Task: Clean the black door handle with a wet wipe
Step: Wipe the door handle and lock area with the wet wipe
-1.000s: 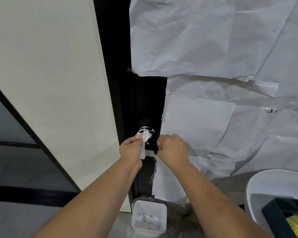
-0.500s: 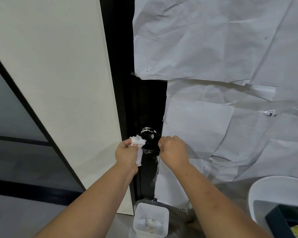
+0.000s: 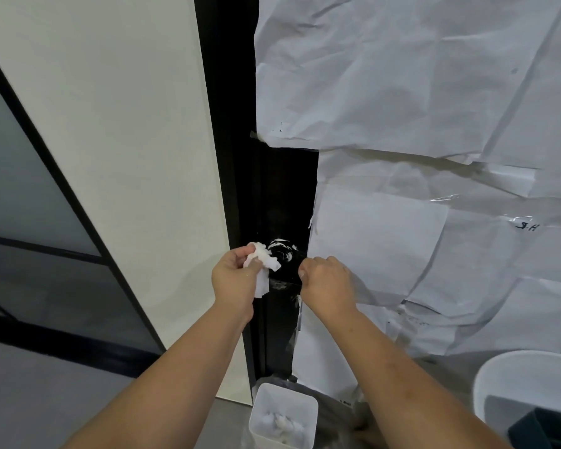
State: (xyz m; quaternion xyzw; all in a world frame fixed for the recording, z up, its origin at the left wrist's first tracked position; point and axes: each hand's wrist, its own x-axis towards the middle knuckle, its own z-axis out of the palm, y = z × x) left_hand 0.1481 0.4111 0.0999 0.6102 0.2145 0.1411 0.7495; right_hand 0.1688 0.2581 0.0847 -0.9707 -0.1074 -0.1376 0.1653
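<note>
Crumpled white paper sheets (image 3: pixel 418 92) cover the black door (image 3: pixel 285 196) (only a dark strip shows). The right hand (image 3: pixel 327 283) curls its fingers round the black door handle (image 3: pixel 284 265), smeared white. Just left, the left hand (image 3: pixel 235 280) pinches a bunched white wet wipe (image 3: pixel 261 259) touching the handle's round base.

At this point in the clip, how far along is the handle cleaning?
Underway, not finished. Done: the left hand already grips a crumpled wet wipe, and used wipes lie in the white bin below. In hand: the wipe sits beside the black door handle while the right hand holds the lever's end. Left: white smears show on the handle's round base, so more wiping looks needed.
</note>
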